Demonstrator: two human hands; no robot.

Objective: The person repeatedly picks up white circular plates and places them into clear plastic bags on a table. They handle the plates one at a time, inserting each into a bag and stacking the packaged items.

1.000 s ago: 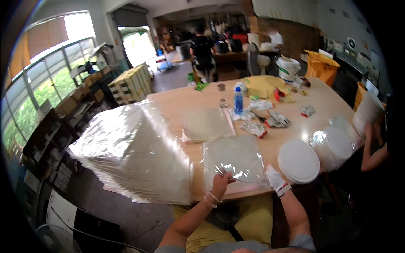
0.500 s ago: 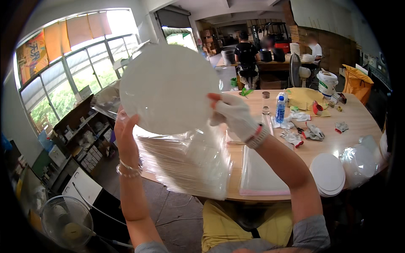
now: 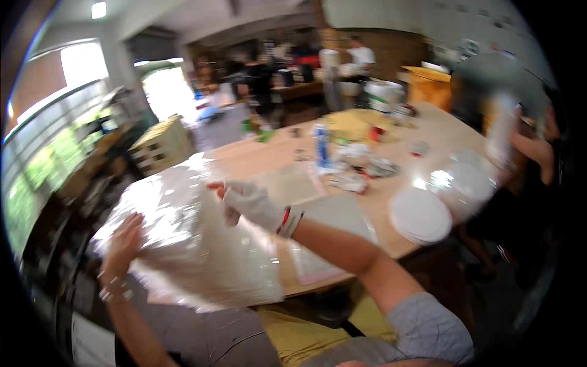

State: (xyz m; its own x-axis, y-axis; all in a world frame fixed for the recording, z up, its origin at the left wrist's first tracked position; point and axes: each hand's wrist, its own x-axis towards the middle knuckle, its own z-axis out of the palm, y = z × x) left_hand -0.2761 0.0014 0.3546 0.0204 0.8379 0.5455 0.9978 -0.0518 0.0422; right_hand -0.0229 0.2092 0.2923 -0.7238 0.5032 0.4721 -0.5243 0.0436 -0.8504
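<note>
My bare left hand point(image 3: 125, 241), with a beaded bracelet at its wrist, lies with fingers stretched out on the left side of a pile of clear plastic bags point(image 3: 165, 208) at the table's left end. My right hand point(image 3: 247, 207), in a white glove with bare fingertips, is over the right side of that pile. Its index finger and thumb stand apart, and I see nothing between them. Beneath my right forearm lies a stack of flat translucent sheets point(image 3: 333, 226) with a pinkish edge. Motion blurs the picture.
A stack of white discs point(image 3: 420, 215) and clear-wrapped discs point(image 3: 468, 183) sit at the table's right. Farther back are a blue-capped bottle point(image 3: 321, 144), gloves point(image 3: 354, 165), yellow paper point(image 3: 354, 125) and a white bucket point(image 3: 384, 96). At far right, another person's hand point(image 3: 535, 147) shows.
The round white disc is out of my hands and no longer distinguishable. Both hands have moved down to the plastic pile, and the view has swung to the right.
</note>
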